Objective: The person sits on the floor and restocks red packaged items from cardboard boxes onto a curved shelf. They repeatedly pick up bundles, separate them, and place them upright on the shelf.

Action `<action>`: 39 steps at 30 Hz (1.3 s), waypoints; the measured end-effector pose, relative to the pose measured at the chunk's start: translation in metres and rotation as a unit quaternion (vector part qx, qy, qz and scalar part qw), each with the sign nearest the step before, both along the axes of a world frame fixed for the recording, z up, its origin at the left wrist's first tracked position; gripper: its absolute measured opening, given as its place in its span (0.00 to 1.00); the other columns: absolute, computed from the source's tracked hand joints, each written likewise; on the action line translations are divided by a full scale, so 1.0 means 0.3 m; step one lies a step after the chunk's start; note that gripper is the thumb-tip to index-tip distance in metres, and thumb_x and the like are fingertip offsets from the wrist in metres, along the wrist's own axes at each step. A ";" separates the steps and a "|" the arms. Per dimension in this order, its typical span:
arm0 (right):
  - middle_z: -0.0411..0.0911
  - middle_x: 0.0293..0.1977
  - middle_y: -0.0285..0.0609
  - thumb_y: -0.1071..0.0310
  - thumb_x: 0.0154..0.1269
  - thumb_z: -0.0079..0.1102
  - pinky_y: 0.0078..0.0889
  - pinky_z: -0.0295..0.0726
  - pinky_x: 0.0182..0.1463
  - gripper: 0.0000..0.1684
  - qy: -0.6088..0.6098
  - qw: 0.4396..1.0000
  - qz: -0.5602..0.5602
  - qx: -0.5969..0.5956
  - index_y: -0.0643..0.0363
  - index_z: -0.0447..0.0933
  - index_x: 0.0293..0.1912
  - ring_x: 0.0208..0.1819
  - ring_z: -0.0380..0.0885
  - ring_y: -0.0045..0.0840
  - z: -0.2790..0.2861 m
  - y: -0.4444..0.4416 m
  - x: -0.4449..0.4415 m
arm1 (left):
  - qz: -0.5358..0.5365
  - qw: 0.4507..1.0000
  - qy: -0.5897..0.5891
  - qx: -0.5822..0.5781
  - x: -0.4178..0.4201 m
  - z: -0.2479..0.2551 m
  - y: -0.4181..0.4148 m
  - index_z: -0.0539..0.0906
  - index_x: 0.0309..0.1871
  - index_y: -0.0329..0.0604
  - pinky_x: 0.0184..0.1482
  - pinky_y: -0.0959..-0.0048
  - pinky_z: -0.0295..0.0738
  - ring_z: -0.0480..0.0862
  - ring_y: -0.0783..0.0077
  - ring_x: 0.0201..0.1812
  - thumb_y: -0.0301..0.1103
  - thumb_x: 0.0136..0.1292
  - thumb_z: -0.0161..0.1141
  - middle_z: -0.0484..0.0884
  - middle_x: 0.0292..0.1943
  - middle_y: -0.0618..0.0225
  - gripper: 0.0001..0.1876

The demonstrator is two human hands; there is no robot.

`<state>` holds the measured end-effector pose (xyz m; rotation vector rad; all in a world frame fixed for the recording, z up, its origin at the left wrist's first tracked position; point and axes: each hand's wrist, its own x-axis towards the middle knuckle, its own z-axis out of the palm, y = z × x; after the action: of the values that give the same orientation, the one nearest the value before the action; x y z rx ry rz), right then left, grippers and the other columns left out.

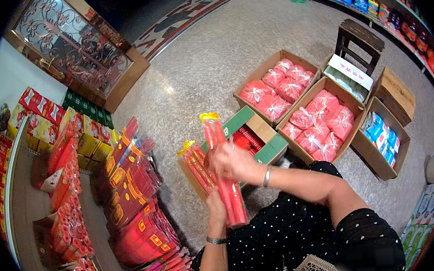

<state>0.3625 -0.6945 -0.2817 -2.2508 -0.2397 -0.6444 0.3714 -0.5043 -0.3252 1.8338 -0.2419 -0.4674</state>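
Observation:
My right hand (236, 162), blurred and wearing a silver bangle, is closed around the middle of a long red pack (235, 206) in clear plastic, possibly candles. Yellow trim tops that pack. Just left leans a second long red pack (197, 163) with gold decoration and a yellow top. My left hand (215, 204) grips the packs from below, its fingers partly hidden behind them. Under and beyond my hands stands an open green-and-brown carton (269, 148) with red goods (248, 138) inside. My right hand and the packs hide part of this carton.
Cardboard boxes (237, 95) of pink bagged bundles (289, 87) stand ahead, beside a dark wooden stool (360, 36). A box of blue-and-white packets (381, 138) sits at right. Red goods (136, 180) crowd the left shelves. A metalwork door (76, 47) stands back left.

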 end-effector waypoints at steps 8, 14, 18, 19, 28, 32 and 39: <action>0.70 0.33 0.45 0.73 0.53 0.63 0.36 0.72 0.39 0.12 -0.081 0.946 -0.242 0.200 0.60 0.72 0.37 0.37 0.71 0.37 -0.103 -0.279 0.178 | 0.022 0.973 0.189 -0.130 -0.023 -0.104 -0.120 0.76 0.46 0.34 0.32 0.79 0.75 0.79 0.79 0.30 0.31 0.63 0.58 0.81 0.35 0.67 0.12; 0.69 0.38 0.47 0.70 0.56 0.63 0.34 0.73 0.48 0.20 -0.107 0.957 -0.121 0.240 0.62 0.72 0.49 0.42 0.73 0.38 0.003 -0.231 0.075 | 0.125 0.987 0.080 -0.056 0.145 -0.317 -0.208 0.76 0.46 0.30 0.32 0.74 0.75 0.79 0.72 0.28 0.30 0.58 0.59 0.82 0.31 0.62 0.15; 0.69 0.39 0.47 0.70 0.56 0.63 0.33 0.73 0.48 0.23 -0.079 0.972 -0.072 0.209 0.61 0.71 0.52 0.43 0.73 0.37 0.062 -0.181 0.023 | 0.120 0.993 -0.003 0.024 0.243 -0.468 -0.180 0.73 0.53 0.29 0.37 0.70 0.76 0.80 0.66 0.32 0.28 0.58 0.59 0.83 0.34 0.60 0.20; 0.69 0.39 0.47 0.70 0.55 0.64 0.33 0.73 0.48 0.24 -0.077 0.972 -0.059 0.213 0.61 0.71 0.53 0.43 0.73 0.38 0.067 -0.192 0.010 | 0.120 0.992 -0.008 0.020 0.242 -0.485 -0.198 0.71 0.55 0.29 0.38 0.70 0.76 0.81 0.66 0.32 0.27 0.59 0.59 0.83 0.35 0.58 0.21; 0.68 0.39 0.47 0.70 0.55 0.65 0.33 0.74 0.48 0.26 -0.048 0.978 -0.038 0.202 0.60 0.71 0.53 0.43 0.73 0.38 0.096 -0.222 -0.028 | 0.185 0.977 0.098 -0.028 0.271 -0.571 -0.168 0.64 0.62 0.35 0.23 0.77 0.77 0.78 0.72 0.29 0.24 0.60 0.57 0.77 0.34 0.62 0.26; 0.69 0.38 0.47 0.68 0.55 0.65 0.33 0.74 0.47 0.26 -0.053 0.976 -0.057 0.204 0.61 0.71 0.53 0.42 0.73 0.38 0.045 -0.241 -0.010 | 0.116 0.984 -0.031 0.133 0.228 -0.528 -0.205 0.74 0.52 0.33 0.35 0.68 0.78 0.81 0.65 0.34 0.26 0.57 0.60 0.80 0.38 0.57 0.19; 0.71 0.41 0.49 0.67 0.56 0.63 0.34 0.74 0.51 0.23 -0.038 0.970 -0.055 0.234 0.61 0.73 0.51 0.45 0.74 0.39 0.051 -0.213 0.006 | 0.031 0.978 -0.112 0.174 0.168 -0.483 -0.138 0.77 0.49 0.31 0.43 0.64 0.75 0.81 0.56 0.37 0.37 0.55 0.63 0.81 0.35 0.53 0.21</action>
<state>0.3642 -0.7584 -0.2665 -1.7954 0.0043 -0.7594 0.4217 -0.5456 -0.4702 2.2333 -0.2670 -0.2699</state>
